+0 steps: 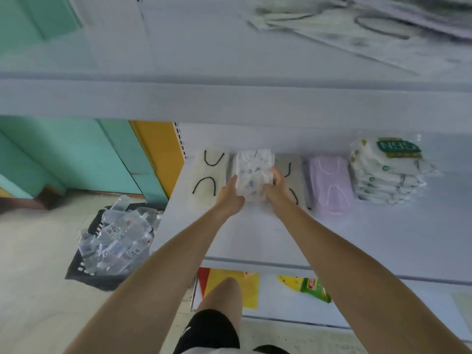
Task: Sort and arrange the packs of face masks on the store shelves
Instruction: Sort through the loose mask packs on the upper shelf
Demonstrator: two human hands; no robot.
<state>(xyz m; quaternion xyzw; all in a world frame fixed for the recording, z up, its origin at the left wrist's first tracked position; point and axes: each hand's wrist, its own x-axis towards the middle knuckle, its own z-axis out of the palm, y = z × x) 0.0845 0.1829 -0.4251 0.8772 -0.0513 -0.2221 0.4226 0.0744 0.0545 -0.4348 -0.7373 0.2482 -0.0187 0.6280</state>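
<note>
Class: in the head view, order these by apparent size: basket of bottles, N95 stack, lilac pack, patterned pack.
1. basket of bottles (nearer camera)
2. N95 stack
3. lilac pack and patterned pack: too alike to rank; left hand and right hand partly hide the latter

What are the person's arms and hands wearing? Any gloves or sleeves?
The left arm and right arm are bare, with no sleeves. The left hand and right hand show no gloves, rings or watch.
</note>
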